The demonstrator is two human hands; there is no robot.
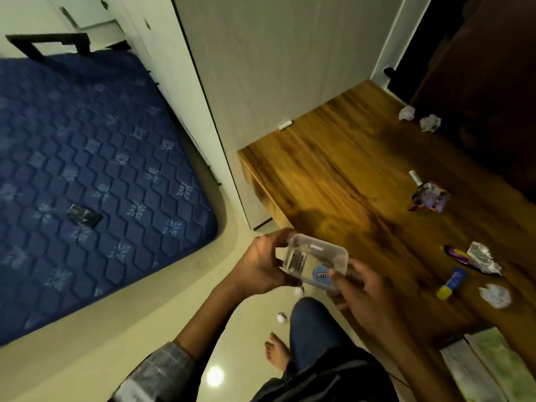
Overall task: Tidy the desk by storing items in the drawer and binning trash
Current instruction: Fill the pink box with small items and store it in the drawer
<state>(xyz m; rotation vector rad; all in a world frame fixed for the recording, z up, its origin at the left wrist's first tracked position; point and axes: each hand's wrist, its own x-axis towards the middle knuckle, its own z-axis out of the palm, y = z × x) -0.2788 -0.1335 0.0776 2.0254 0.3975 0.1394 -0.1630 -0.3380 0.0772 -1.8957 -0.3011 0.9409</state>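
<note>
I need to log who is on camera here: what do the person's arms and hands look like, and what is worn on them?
Both hands, the left hand and the right hand, are bare: no gloves, and no rings or watch that I can make out. The forearms are uncovered too. On the left arm a grey, faintly patterned sleeve is pushed up near the elbow. The right arm's sleeve is out of view.
</note>
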